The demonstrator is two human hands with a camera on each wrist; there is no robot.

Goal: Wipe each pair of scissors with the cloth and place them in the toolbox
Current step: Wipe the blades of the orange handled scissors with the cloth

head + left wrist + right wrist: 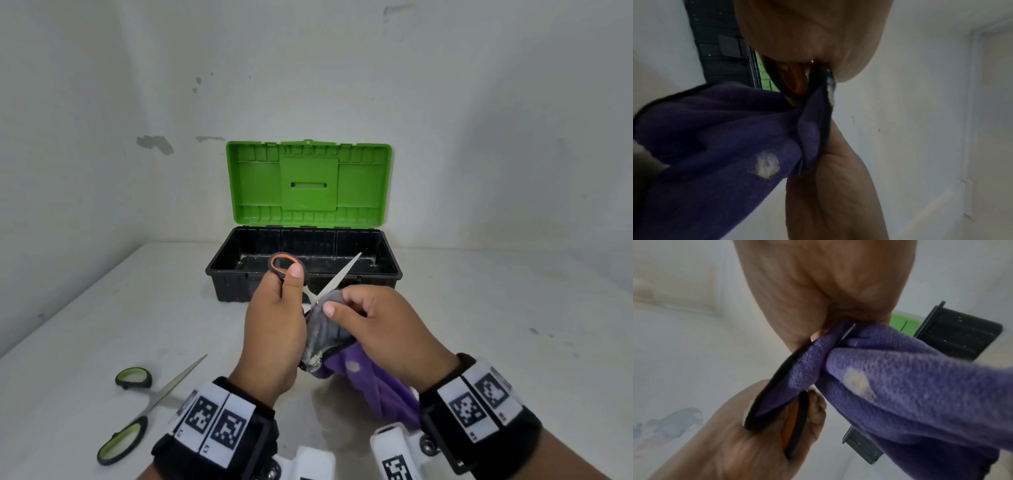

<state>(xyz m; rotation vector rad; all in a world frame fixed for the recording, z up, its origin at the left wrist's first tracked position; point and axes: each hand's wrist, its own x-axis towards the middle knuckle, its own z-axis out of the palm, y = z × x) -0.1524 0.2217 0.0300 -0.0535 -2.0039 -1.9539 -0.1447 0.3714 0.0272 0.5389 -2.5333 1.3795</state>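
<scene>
My left hand (274, 308) grips the black and orange handles of the orange-handled scissors (337, 275), whose blades are spread and point up and right, in front of the toolbox. My right hand (370, 322) pinches the purple and grey cloth (329, 339) around the lower blade near the pivot. The cloth (890, 386) hangs down from that hand; the handle loop (797, 423) shows in the left palm. The orange loop (797, 78) sits above the cloth (715, 138) in the left wrist view. The toolbox (390, 263) stands with its green lid (308, 181) raised and its black tray without tools.
Green-handled scissors (144, 407) lie spread on the white table (496, 325) at the front left, beside my left wrist. The toolbox stands against the white wall at the back. Bare table lies to the right of my hands.
</scene>
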